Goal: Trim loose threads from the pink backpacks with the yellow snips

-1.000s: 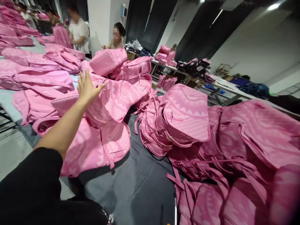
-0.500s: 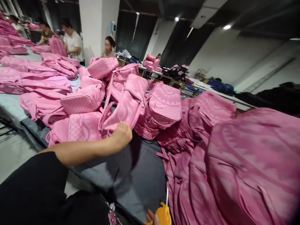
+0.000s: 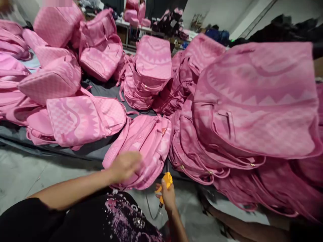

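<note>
A pink backpack (image 3: 148, 141) with its straps facing up lies at the near edge of the table in front of me. My left hand (image 3: 127, 164) is over its lower left part, smeared by motion, so whether it touches the fabric is unclear. Just right of this backpack, my right hand (image 3: 168, 195) is wrapped round a yellow air blow gun (image 3: 167, 181). Its thin nozzle points away from me, and a hose (image 3: 153, 215) hangs from the handle.
Pink backpacks are stacked to the right, with a large one (image 3: 257, 101) on top. Another backpack (image 3: 75, 121) lies to the left, and more stand behind on the dark table cover (image 3: 101, 89). Someone's legs (image 3: 232, 218) show at the lower right.
A backpack my left hand was gripping farther back now appears to lie close in front of me. The right hand with the blow gun has come further into view. The camera has tilted down.
</note>
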